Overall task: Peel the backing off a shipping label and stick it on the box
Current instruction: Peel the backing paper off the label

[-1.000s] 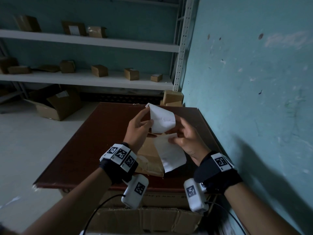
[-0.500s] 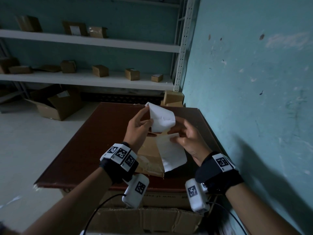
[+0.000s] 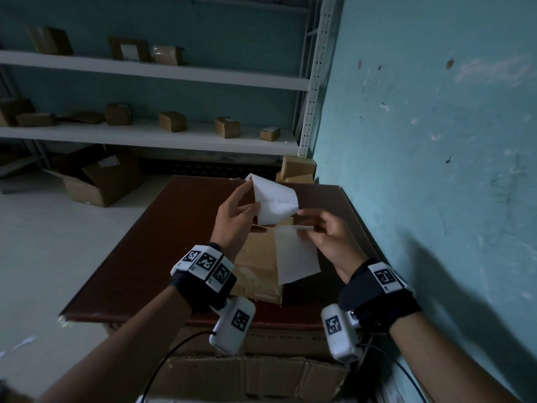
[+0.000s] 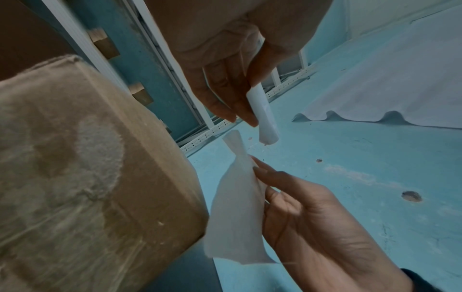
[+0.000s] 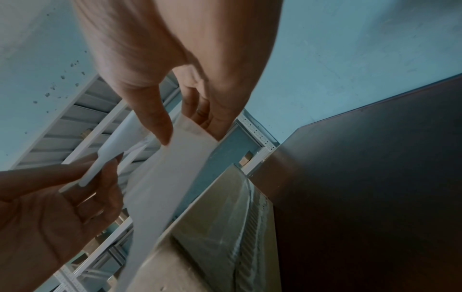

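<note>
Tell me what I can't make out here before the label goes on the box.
- Which white sheet is label and which is backing: the left hand pinches the upper sheet, the right hand the lower sheet; no print shows in any view.
- Box top: partly covered by the lower sheet in the head view.
- Shelf boxes: too small and dim.

Dark red-brown table [image 3: 151, 251] by teal wall, taped cardboard box [image 3: 258, 266] lying on it, near rt edge

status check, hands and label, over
Left hand pinches curled sheet. Right hand pinches flat sheet. Sheets fully apart. Box below, unobstructed.
</note>
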{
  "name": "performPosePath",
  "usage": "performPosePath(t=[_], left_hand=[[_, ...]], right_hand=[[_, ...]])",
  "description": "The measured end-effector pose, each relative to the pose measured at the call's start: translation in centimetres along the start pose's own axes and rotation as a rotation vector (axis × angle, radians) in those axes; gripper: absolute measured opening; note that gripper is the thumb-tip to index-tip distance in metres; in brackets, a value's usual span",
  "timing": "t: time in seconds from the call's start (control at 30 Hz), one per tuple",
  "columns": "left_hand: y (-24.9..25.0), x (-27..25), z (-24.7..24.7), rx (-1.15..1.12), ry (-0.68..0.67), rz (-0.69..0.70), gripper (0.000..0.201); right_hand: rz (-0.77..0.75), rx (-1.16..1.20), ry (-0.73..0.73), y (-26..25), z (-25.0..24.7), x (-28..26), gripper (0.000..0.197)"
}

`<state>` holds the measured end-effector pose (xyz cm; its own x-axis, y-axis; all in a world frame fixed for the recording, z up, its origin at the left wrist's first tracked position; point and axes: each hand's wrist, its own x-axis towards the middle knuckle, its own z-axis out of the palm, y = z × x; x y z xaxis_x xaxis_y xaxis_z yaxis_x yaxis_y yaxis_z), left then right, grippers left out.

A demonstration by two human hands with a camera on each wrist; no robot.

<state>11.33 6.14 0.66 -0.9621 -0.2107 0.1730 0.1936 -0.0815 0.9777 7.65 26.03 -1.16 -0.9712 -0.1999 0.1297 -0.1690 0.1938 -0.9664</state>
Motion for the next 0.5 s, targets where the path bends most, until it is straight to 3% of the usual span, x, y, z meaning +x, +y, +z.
performPosePath(t=[0.2, 0.33, 0.5], left_hand=[[0.1, 0.0, -0.1, 0.017, -0.009, -0.002, 0.056], [0.0, 0.0, -0.3, 0.025, -0.011, 0.004, 0.055], [0.0, 0.0, -0.5, 0.023, 0.000, 0.007, 0.055]], right_hand=[[0.083, -0.115, 0.101, 0.5, -1.2, 0.3, 0.019], [0.159, -0.160, 0.241, 1.4, -2.5, 0.8, 0.012], [0.385, -0.080, 0.437, 3.2, -4.6, 1.7, 0.017]])
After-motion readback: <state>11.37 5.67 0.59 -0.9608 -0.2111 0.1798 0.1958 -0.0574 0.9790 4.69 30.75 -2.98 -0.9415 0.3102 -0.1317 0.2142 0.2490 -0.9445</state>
